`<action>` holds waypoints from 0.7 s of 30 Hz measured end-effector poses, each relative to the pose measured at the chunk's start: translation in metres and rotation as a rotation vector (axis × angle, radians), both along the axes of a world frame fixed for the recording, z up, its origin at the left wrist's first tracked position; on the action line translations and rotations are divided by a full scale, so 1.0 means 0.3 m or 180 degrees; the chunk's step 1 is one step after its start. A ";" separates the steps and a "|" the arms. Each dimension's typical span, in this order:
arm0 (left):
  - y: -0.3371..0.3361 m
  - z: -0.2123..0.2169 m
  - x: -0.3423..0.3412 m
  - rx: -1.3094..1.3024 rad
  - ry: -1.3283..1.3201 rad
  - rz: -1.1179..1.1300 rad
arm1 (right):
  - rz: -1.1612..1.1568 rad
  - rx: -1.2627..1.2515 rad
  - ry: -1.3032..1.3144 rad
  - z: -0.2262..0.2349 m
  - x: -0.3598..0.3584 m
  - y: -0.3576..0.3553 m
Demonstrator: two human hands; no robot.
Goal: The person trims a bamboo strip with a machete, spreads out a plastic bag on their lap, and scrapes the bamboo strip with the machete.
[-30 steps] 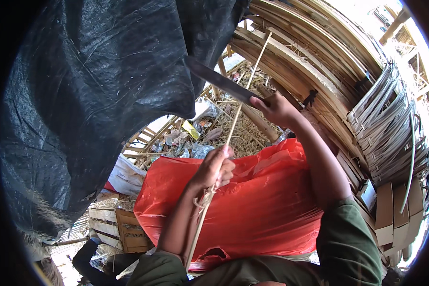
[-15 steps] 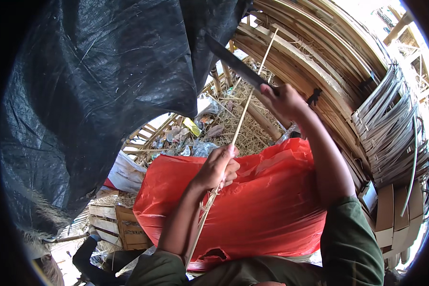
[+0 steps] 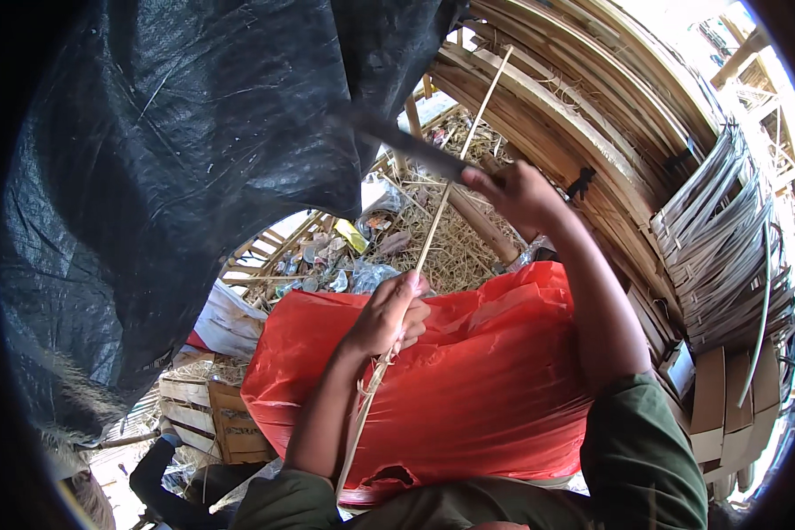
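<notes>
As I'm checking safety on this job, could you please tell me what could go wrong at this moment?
The knife in the right hand lies against the thin bamboo strip that the left hand grips lower down; a slip along the strip could perhaps reach those fingers. The strip's long free end may whip or splinter. Only the red plastic sheet covers the lap.

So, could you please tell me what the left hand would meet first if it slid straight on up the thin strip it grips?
Probably the dark knife blade: the left hand points up along the bamboo strip, which the blade, held by the right hand, crosses. Depth is unclear.
</notes>
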State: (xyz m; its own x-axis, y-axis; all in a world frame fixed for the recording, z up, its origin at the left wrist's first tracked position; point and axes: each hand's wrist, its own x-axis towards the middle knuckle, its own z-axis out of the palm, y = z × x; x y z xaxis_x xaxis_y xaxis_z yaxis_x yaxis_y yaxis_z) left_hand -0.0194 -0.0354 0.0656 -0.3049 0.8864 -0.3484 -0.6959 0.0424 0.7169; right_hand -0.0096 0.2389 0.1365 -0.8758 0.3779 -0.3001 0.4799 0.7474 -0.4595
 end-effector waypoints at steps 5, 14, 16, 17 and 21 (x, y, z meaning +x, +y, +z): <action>0.036 0.011 0.007 -0.0095 0.0049 0.0028 | -0.0019 -0.0205 0.0221 -0.039 0.033 -0.056; 0.066 0.021 0.008 -0.0085 0.0072 -0.0047 | -0.0069 -0.0379 0.0283 -0.042 0.057 -0.041; 0.045 -0.013 0.011 -0.0149 0.0055 0.0004 | 0.0396 -0.0034 0.0184 -0.060 0.067 -0.113; 0.035 -0.023 0.011 -0.0197 0.0051 0.0040 | 0.0394 -0.0047 0.0185 -0.071 0.063 -0.099; 0.046 0.008 0.005 0.0016 -0.0181 0.0020 | -0.0089 -0.0351 0.0075 -0.006 0.011 -0.021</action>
